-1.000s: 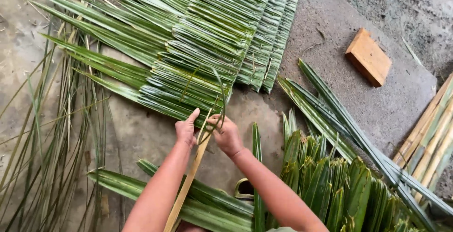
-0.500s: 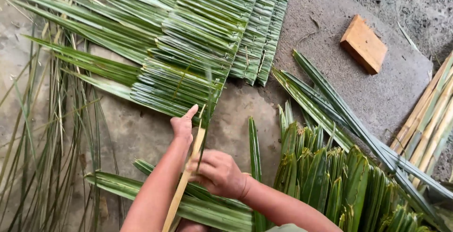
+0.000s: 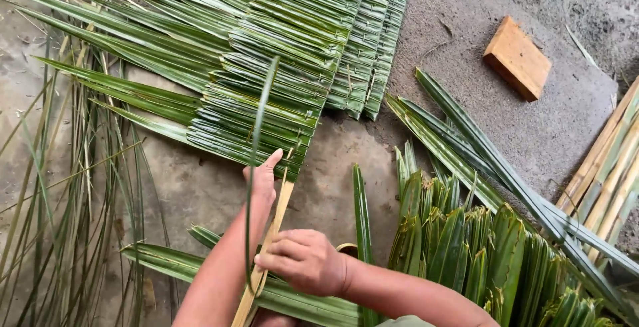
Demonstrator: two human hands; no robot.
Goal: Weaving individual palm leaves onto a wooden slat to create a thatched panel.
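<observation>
A narrow green leaf strip [image 3: 256,161] arcs upward, pinched in the closed grip of the right hand [image 3: 303,260] against a pale bamboo slat [image 3: 266,254]. The left hand [image 3: 261,180], fingers extended, presses the slat where folded palm leaves [image 3: 266,101] are stitched in rows on the concrete floor [image 3: 466,47].

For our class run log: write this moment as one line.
left hand: on thatch panel edge | right hand: grips leaf strip at bamboo slat
</observation>
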